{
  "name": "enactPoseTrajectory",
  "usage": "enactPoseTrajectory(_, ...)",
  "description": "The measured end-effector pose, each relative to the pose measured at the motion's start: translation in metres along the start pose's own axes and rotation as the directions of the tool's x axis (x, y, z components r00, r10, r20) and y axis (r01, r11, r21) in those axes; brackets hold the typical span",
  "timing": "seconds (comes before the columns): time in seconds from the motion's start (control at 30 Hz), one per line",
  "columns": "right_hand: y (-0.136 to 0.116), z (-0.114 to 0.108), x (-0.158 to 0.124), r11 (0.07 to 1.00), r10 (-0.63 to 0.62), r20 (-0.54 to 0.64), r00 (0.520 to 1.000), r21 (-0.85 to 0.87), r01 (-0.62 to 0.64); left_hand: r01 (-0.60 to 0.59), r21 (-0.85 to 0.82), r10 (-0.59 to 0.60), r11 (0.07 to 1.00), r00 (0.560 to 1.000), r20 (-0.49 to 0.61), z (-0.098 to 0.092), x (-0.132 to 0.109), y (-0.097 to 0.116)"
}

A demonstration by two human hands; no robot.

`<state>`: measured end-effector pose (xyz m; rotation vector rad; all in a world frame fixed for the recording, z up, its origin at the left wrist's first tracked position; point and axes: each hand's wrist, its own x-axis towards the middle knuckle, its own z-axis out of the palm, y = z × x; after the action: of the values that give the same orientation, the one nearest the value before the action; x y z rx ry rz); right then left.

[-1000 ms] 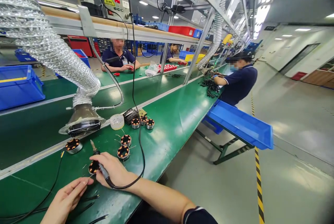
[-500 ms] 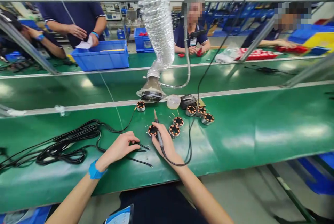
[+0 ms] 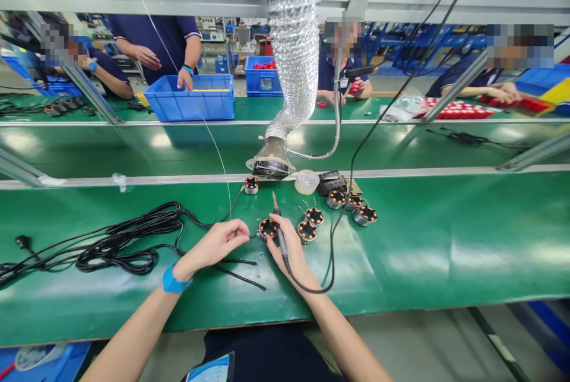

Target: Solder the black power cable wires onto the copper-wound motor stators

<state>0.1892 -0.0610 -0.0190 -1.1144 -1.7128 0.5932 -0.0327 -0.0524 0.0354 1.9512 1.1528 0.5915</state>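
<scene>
Lengthwise forward, soldering iron (image 3: 282, 243), tip (image 3: 275, 200) foremost.

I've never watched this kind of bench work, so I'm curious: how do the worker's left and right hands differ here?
The left hand seems to pinch a dark cable end, while the right hand holds a soldering iron. A blue band circles the left wrist; the right wrist shows none. Both hands are bare and close to the same copper-wound ring.
</scene>
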Motion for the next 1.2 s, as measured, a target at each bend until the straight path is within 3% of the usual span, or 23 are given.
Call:
enactPoseTrajectory(0.1,-0.001,0.005,0.007,0.999,-0.033,0.04,0.999,0.044,0.031,-0.008,-0.158,-0.011,0.987,0.993,-0.118,-0.007,0.014,-0.001)
enactPoseTrajectory(0.27,-0.012,0.01,0.018,0.994,-0.015,-0.014,1.0,0.112,0.016,0.006,-0.331,-0.057,0.944,0.988,-0.145,0.0,0.03,-0.006)
enactPoseTrajectory(0.47,-0.031,0.017,0.027,0.958,0.035,-0.113,0.993,0.286,-0.001,-0.018,-0.36,-0.039,0.933,0.988,-0.15,0.008,0.027,-0.01)
enactPoseTrajectory(0.8,-0.033,0.028,0.026,0.945,0.116,-0.155,0.981,0.32,-0.061,-0.064,-0.343,-0.02,0.937,0.972,-0.235,0.015,0.024,-0.015)
enactPoseTrajectory(0.9,-0.03,0.03,0.027,0.931,0.138,-0.142,0.98,0.356,-0.079,-0.063,-0.238,-0.021,0.969,0.942,-0.336,0.018,0.022,-0.015)
enactPoseTrajectory(1.0,-0.029,0.031,0.027,0.924,0.152,-0.14,0.978,0.371,-0.091,-0.142,0.009,0.132,0.99,0.886,-0.446,0.022,0.02,-0.017)
enactPoseTrajectory(1.1,-0.029,0.032,0.027,0.92,0.161,-0.143,0.977,0.379,-0.096,-0.217,0.233,0.303,0.948,0.839,-0.451,0.024,0.019,-0.018)
enactPoseTrajectory(1.2,-0.029,0.032,0.028,0.916,0.16,-0.131,0.978,0.389,-0.098,-0.214,0.292,0.327,0.932,0.844,-0.425,0.023,0.019,-0.016)
